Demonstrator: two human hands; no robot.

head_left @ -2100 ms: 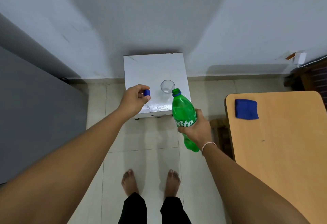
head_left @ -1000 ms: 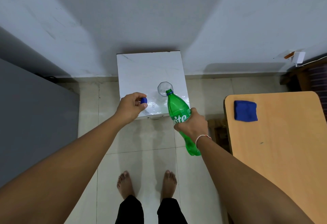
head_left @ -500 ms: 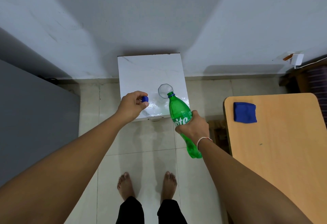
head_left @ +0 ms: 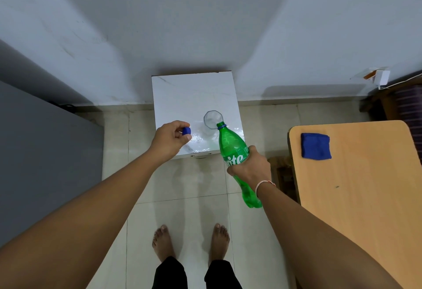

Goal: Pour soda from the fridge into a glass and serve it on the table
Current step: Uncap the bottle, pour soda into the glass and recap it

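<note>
Your right hand (head_left: 250,167) is wrapped around the middle of the green soda bottle (head_left: 233,149), tipped so its open mouth sits right at the rim of the glass (head_left: 212,118) on the little white stand (head_left: 182,87), probably so nothing splashes. Your left hand (head_left: 170,139) pinches the blue cap (head_left: 186,131) off to the side, keeping it handy for resealing. Compared with two seconds ago, the bottle's leaned further over and its mouth has closed in on the glass. Can't tell if soda's flowing yet.
</note>
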